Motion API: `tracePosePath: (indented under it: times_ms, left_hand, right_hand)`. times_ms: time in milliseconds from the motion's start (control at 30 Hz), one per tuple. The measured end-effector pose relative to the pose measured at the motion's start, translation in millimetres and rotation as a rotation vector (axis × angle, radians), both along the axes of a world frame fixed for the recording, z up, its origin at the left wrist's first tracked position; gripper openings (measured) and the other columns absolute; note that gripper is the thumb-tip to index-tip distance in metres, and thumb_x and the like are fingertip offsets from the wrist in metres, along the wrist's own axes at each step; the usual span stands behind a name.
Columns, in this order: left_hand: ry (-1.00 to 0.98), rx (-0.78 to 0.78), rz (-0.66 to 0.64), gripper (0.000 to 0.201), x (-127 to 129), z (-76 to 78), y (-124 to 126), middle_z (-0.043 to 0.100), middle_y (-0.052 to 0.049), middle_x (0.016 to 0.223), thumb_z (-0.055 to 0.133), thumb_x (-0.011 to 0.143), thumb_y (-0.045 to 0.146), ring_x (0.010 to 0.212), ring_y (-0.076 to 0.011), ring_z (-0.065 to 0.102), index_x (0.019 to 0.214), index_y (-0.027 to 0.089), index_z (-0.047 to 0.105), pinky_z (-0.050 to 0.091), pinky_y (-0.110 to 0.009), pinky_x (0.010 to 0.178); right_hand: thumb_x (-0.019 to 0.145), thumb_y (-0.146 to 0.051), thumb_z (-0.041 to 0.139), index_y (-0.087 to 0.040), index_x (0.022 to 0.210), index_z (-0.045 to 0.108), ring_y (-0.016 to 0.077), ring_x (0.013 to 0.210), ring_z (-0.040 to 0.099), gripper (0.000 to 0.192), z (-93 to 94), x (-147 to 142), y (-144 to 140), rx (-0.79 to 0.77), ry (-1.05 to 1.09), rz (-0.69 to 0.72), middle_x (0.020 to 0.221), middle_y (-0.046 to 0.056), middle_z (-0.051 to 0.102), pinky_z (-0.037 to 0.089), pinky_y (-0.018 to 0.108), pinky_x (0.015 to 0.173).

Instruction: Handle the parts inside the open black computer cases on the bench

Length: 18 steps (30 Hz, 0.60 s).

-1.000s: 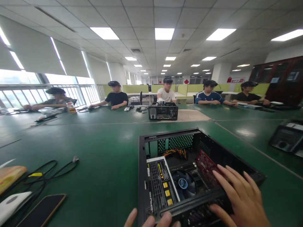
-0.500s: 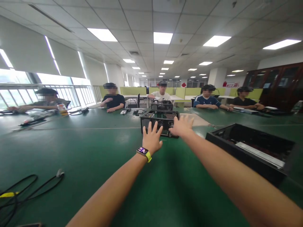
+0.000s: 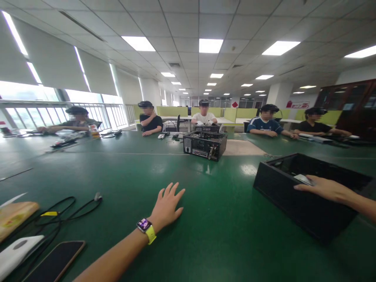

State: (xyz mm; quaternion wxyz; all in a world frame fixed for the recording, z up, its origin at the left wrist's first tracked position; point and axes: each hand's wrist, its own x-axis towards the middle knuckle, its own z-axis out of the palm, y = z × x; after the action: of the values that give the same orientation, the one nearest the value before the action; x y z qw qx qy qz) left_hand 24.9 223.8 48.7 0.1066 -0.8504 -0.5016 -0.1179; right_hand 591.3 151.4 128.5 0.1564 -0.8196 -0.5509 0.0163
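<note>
Cases sit on the green table (image 3: 123, 164) in front of me. Nearest is an open black case (image 3: 296, 199) at my right, tilted away so its inside is mostly hidden; only a pale metal part (image 3: 304, 179) shows at the rim. My right hand (image 3: 319, 187) lies flat over that rim, fingers stretched beside the pale part, gripping nothing. My left hand (image 3: 167, 205), a watch (image 3: 146, 227) at the wrist, is spread open with its palm down on bare table, well apart from the case and holding nothing. Farther off, a second case (image 3: 205, 145) stands open, packed with parts. Cables (image 3: 58, 213) and a phone (image 3: 54, 260) lie at my left.
</note>
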Motion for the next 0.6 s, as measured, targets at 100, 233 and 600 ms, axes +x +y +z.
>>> tracePosePath:
  times_ms: [100, 233, 600]
  left_hand:
    - [-0.036, 0.024, -0.035, 0.057, -2.1, 17.7, -9.5, 0.036, -0.011, 0.146, 0.055, 0.081, 0.034, 0.137, -0.0313, 0.026, 0.136, 0.027, 0.042, 0.026, -0.053, 0.107]
    - [-0.127, 0.134, -0.156, 0.049, 24.8, 70.2, -16.2, 0.043, -0.01, 0.14, 0.053, 0.084, 0.035, 0.132, -0.0298, 0.033, 0.131, 0.025, 0.046, 0.03, -0.051, 0.105]
    - [-0.033, 0.103, -0.304, 0.033, 116.1, 170.6, -35.2, 0.066, -0.009, 0.1, 0.039, 0.091, 0.034, 0.094, -0.0218, 0.06, 0.109, 0.018, 0.061, 0.047, -0.036, 0.081]
  right_hand:
    - [0.075, -0.069, 0.047, -0.005, 0.119, 0.057, 0.0342, 0.101, 0.06, 0.078, 8.6, -34.0, -7.5, -0.146, -0.027, 0.031, 0.116, 0.026, 0.06, 0.042, 0.041, 0.085]
    - [0.061, -0.075, 0.057, -0.01, 0.111, 0.058, 0.034, 0.087, 0.063, 0.083, 26.5, -126.6, -38.6, -0.266, -0.094, 0.093, 0.1, 0.021, 0.066, 0.046, 0.043, 0.077]
    - [0.087, -0.053, 0.037, -0.018, 0.085, 0.069, 0.0211, 0.081, 0.064, 0.047, 40.2, -308.4, 9.8, -0.178, 0.05, 0.661, 0.084, 0.009, 0.069, 0.048, 0.03, 0.069]
